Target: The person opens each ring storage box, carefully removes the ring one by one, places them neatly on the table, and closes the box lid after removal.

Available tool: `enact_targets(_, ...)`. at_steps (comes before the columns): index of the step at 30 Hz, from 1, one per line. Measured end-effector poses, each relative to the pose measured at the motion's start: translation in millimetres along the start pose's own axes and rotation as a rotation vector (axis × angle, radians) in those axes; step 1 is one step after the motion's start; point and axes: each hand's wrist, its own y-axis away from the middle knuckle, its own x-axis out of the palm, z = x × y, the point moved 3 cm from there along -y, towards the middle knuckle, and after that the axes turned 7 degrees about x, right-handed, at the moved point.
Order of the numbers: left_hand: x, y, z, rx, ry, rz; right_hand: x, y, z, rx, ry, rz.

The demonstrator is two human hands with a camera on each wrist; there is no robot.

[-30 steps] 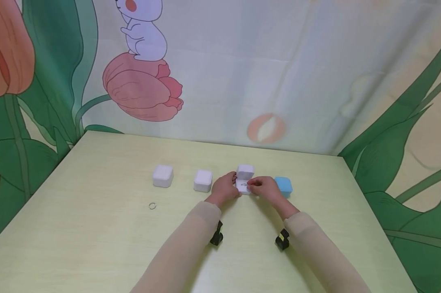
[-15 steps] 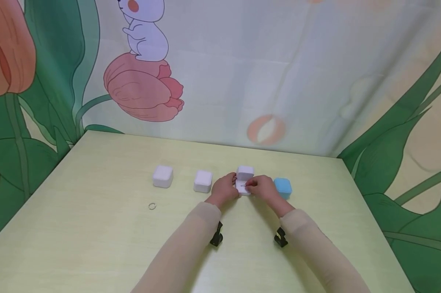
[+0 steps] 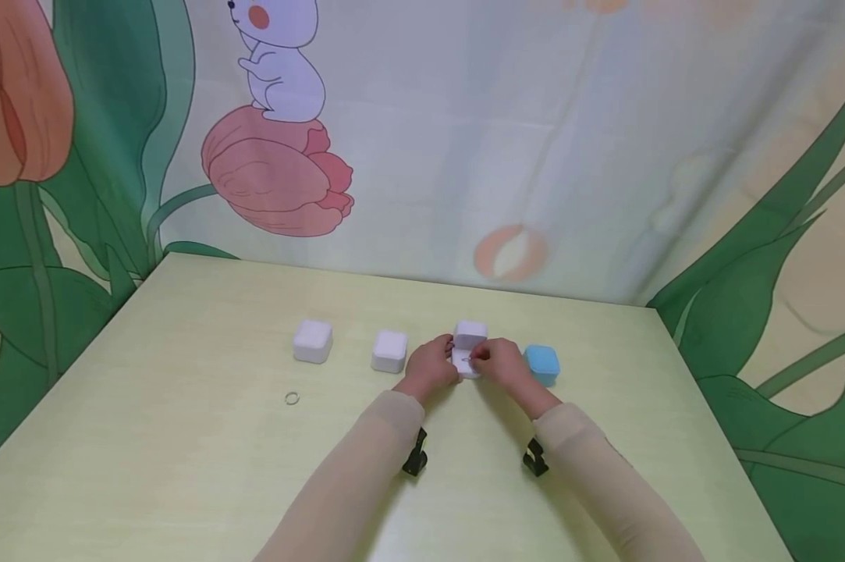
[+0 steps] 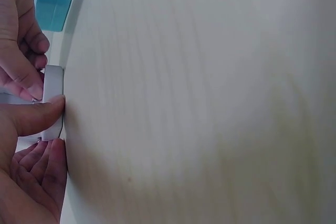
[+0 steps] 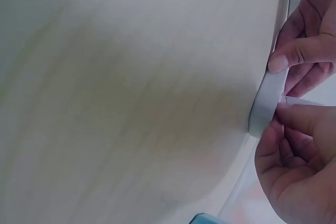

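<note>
A white ring box point(image 3: 470, 334) stands with its lid raised on the table. My left hand point(image 3: 429, 365) grips its left side; in the left wrist view the thumb lies on the front wall of the box point(image 4: 52, 83). Thumb and fingers of my right hand point(image 3: 502, 364) pinch a small ring point(image 3: 466, 360) at the inner pad of the box. In the right wrist view a beaded bit of the ring point(image 5: 285, 98) shows by the fingertips; the fingers hide most of it.
Two closed white boxes, one farther left point(image 3: 313, 341) and one nearer point(image 3: 390, 351), stand left of the hands. A loose silver ring point(image 3: 292, 398) lies at front left. Just right of my right hand is a closed blue box point(image 3: 542, 364). A printed curtain point(image 3: 422, 140) hangs behind the table.
My right hand has shifted slightly left with the ring at the box's pad. The left hand keeps its hold on the box. The head view has tipped a little upward.
</note>
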Motion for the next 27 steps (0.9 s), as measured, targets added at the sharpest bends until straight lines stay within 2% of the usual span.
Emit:
enact_targets(10, 0.9, -1.9, 2.0, -0.009, -0.008, -0.002, 7.1, -2.7, 6.1, -0.032, 0.086, -0.037)
enact_targets(27, 2.4, -4.1, 3.3, 0.004, -0.022, -0.01, 7.0, -1.4, 5.5, -0.041, 0.091, -0.049)
